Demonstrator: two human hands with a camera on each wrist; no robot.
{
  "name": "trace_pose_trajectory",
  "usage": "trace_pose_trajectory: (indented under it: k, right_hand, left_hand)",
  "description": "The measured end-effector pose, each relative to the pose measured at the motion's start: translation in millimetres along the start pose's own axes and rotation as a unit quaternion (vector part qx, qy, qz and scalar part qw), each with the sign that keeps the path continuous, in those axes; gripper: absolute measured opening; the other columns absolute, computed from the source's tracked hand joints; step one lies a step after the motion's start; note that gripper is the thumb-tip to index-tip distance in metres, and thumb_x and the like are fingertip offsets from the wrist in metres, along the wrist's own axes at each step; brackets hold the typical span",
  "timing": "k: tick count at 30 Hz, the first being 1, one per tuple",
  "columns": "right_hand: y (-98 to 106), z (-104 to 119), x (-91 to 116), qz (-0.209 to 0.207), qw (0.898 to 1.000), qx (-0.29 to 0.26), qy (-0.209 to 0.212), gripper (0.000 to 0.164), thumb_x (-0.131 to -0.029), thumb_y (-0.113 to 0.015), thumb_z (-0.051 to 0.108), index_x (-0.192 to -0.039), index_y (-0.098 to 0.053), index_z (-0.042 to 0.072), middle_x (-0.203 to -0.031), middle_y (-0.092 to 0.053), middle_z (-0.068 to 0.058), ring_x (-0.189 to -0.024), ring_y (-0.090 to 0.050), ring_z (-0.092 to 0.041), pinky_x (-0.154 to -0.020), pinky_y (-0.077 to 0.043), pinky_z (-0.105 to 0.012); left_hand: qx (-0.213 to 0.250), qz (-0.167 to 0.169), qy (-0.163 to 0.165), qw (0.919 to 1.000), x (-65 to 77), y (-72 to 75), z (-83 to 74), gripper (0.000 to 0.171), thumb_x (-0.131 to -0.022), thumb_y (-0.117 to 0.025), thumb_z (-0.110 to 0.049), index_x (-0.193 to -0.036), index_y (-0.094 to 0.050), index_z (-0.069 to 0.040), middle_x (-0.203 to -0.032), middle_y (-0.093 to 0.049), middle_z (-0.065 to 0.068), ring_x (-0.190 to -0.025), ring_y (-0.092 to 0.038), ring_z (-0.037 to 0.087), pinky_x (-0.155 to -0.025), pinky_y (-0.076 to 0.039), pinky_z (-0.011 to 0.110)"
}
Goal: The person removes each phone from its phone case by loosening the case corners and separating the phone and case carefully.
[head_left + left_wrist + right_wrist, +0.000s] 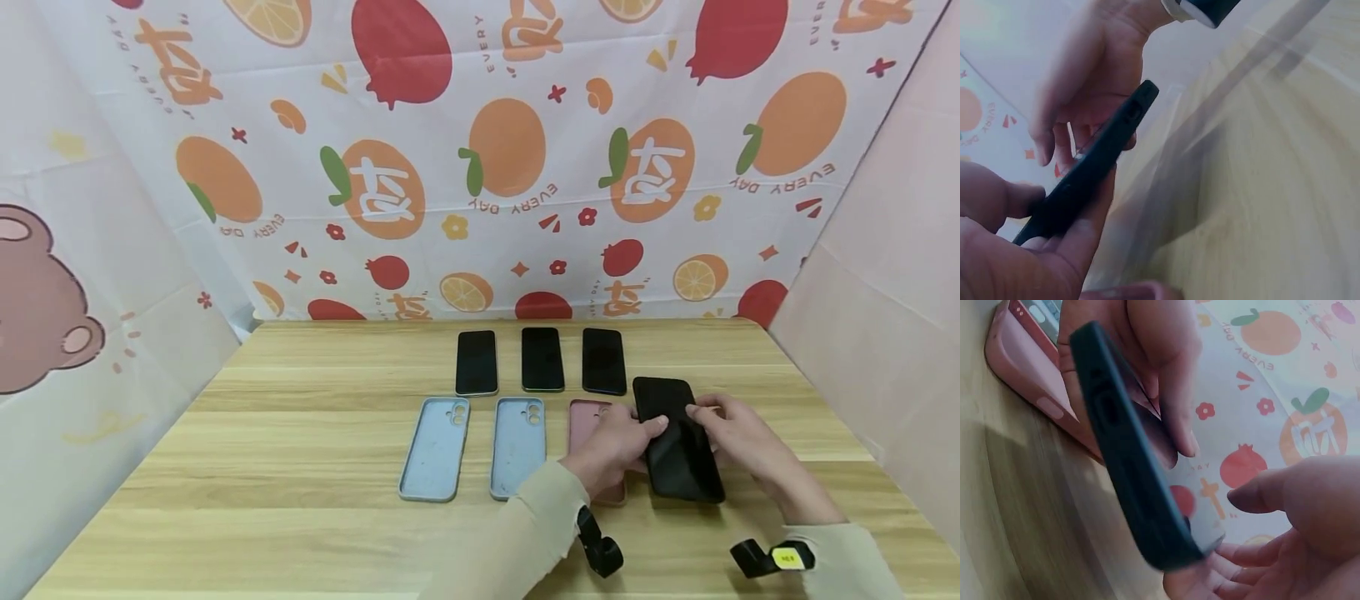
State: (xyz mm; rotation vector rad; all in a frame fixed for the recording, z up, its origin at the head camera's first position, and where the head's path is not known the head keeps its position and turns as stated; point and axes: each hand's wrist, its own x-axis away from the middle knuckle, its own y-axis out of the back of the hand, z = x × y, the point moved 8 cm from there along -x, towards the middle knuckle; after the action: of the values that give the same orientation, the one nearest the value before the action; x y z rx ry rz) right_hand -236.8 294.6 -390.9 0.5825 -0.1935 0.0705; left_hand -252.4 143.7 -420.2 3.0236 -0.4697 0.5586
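Observation:
A phone in a dark case (pixel 681 454) is held tilted above the table's right part, its black screen facing up. My left hand (pixel 611 446) grips its left edge, thumb on the screen side and fingers beneath. At the opposite edge is my right hand (pixel 738 433); in the right wrist view its fingers (pixel 1241 569) reach under the case's corner while the thumb stands a little off. The case's port end (pixel 1110 406) shows there, and also in the left wrist view (pixel 1132 112). Partly hidden under my left hand lies a pink phone case (pixel 581 417).
Two light blue phone cases (pixel 435 450) (pixel 519 446) lie left of the pink one. Behind them is a row of three dark phones (pixel 477 362) (pixel 542 358) (pixel 603 361). Fruit-printed cloth (pixel 502 242) hangs along the wooden table's (pixel 300 467) back edge.

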Motion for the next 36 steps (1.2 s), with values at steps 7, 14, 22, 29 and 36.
trace_pose_trajectory:
  k: [7,14,22,29,36]
  right_hand:
    - [-5,4,0,0.012,0.997,-0.078,0.023,0.060,-0.107,-0.041,0.031,-0.146,-0.029,-0.012,-0.126,-0.053,-0.026,-0.091,-0.063,-0.013,-0.070,-0.058,-0.032]
    - [-11,12,-6,0.029,0.992,-0.121,0.034,0.063,-0.107,-0.041,0.036,-0.146,-0.029,-0.012,-0.125,-0.052,-0.023,-0.093,-0.062,-0.010,-0.074,-0.059,-0.032]
    - [-23,18,-11,0.093,0.974,-0.198,0.064,0.052,-0.110,-0.032,0.034,-0.127,-0.045,-0.013,-0.098,-0.064,-0.005,-0.084,-0.068,-0.018,-0.070,-0.061,-0.040]
    - [-30,22,-13,0.118,0.964,-0.224,0.075,0.053,-0.108,-0.033,0.041,-0.122,-0.051,-0.007,-0.098,-0.069,-0.003,-0.086,-0.070,-0.016,-0.070,-0.061,-0.039]
    - [-35,29,-8,0.158,0.924,-0.332,0.104,0.042,-0.109,-0.035,0.036,-0.110,-0.062,0.005,-0.090,-0.073,-0.001,-0.080,-0.071,-0.013,-0.067,-0.061,-0.033]
  left_hand:
    - [-0.010,0.035,-0.029,0.9989,1.8,9.9,-3.7,0.019,-0.095,-0.068,-0.026,-0.098,-0.066,-0.008,-0.082,-0.068,0.007,-0.072,-0.071,0.022,-0.069,-0.061,0.041]
    - [-0.006,0.059,-0.031,0.9978,11.5,23.4,-3.4,0.018,-0.096,-0.066,-0.025,-0.101,-0.064,-0.008,-0.083,-0.071,0.008,-0.074,-0.073,0.023,-0.069,-0.061,0.040]
    - [-0.009,0.109,-0.056,0.9925,20.9,31.5,-8.4,0.015,-0.097,-0.064,-0.017,-0.108,-0.065,-0.007,-0.088,-0.075,0.012,-0.079,-0.075,0.029,-0.067,-0.062,0.041]
    - [-0.013,0.143,-0.059,0.9879,28.1,35.5,-8.6,0.014,-0.098,-0.062,-0.014,-0.111,-0.063,-0.009,-0.090,-0.075,0.014,-0.080,-0.075,0.030,-0.067,-0.061,0.044]
    - [-0.010,0.168,-0.064,0.9837,35.2,40.5,-9.4,0.018,-0.101,-0.056,-0.017,-0.117,-0.060,-0.009,-0.097,-0.075,0.016,-0.085,-0.074,0.026,-0.074,-0.061,0.041]
